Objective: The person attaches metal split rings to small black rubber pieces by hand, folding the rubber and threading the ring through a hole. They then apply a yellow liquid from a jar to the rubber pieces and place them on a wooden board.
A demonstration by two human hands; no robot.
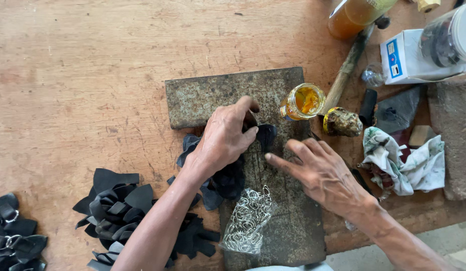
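L hand (224,136) pinches black leather piece (265,135) flat on metal slab (208,98) mid-desk w/ fingers closed on it, R hand (320,173) open, holds nothing, fingertips (269,157) beside it; best keep piece pressed flat, clear of glue jar (303,101).

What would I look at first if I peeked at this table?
Probably the two bare hands in the middle: the left hand presses a small black leather piece onto a dark worn metal slab, and the right hand reaches toward it. Behind them glows an open glass jar of amber liquid; nearer you, a clear bag of shiny metal rings lies.
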